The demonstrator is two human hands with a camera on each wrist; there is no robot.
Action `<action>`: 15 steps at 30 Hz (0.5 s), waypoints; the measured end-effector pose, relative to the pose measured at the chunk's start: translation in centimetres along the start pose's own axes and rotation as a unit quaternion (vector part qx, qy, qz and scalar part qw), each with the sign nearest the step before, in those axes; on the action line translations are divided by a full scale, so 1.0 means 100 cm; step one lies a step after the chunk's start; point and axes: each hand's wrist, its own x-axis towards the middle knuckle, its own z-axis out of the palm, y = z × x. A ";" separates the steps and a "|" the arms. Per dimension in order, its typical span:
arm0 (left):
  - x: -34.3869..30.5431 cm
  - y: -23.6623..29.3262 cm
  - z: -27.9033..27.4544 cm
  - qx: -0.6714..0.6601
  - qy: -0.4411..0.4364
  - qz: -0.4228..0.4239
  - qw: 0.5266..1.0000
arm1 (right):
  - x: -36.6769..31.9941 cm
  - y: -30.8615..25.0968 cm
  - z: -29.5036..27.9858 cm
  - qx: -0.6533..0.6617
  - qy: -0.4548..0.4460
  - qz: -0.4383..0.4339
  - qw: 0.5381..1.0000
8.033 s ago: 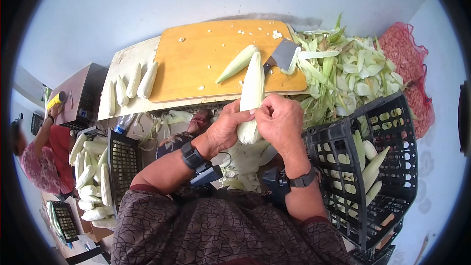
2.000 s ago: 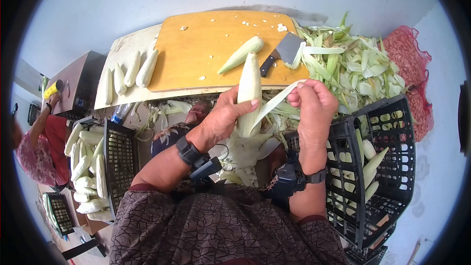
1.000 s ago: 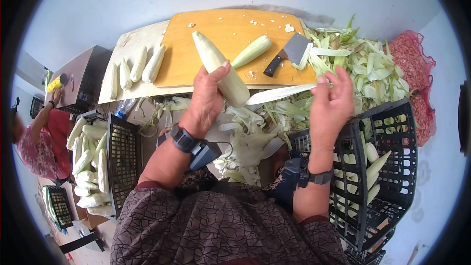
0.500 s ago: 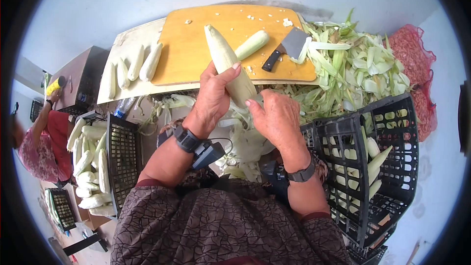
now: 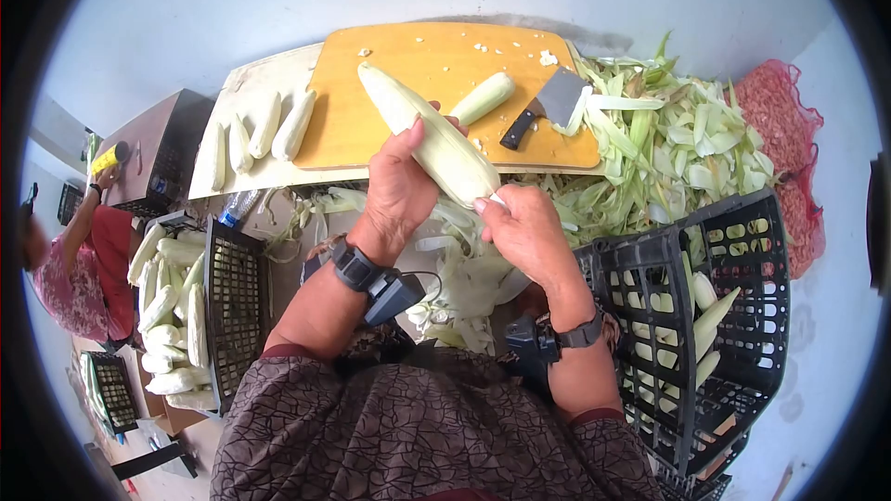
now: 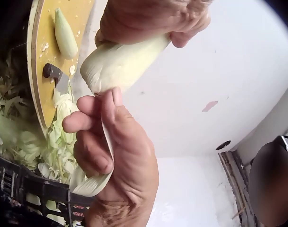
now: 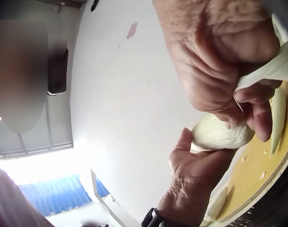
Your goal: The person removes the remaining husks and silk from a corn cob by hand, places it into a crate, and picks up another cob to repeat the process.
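Note:
My left hand (image 5: 399, 176) grips a pale, mostly bare ear of corn (image 5: 394, 97), tilted with its narrow tip toward the upper left. At the thick lower end, my right hand (image 5: 531, 234) pinches with thumb and fingers. A husk strip (image 6: 93, 183) runs from that pinch across the right palm and hangs loose in the left wrist view. Behind, on the orange board (image 5: 353, 134), lies another ear of corn (image 5: 484, 97). Beside that ear is a cleaver (image 5: 561, 96) with a black handle (image 5: 518, 130).
Several ears (image 5: 266, 125) lie left of the board. Husks (image 5: 668, 139) are heaped to its right, near a red mesh sack (image 5: 780, 121). Black crates stand right (image 5: 687, 353) and left (image 5: 237, 315), both with corn. Another person (image 5: 83, 269) sits at far left.
A husk strip was pulled out to the right from the ear. My right hand has since come back to the thick end, while the ear has tilted left in my left hand.

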 end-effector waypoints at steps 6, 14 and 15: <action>0.000 0.001 0.002 -0.049 0.054 -0.011 0.997 | -0.004 -0.005 -0.006 0.032 0.007 -0.057 0.998; 0.004 -0.002 -0.008 -0.128 0.029 -0.048 0.990 | -0.008 -0.014 -0.017 0.170 -0.067 -0.082 0.980; 0.005 -0.003 -0.011 -0.139 0.006 -0.069 0.988 | -0.008 -0.014 -0.019 0.184 -0.086 -0.090 0.975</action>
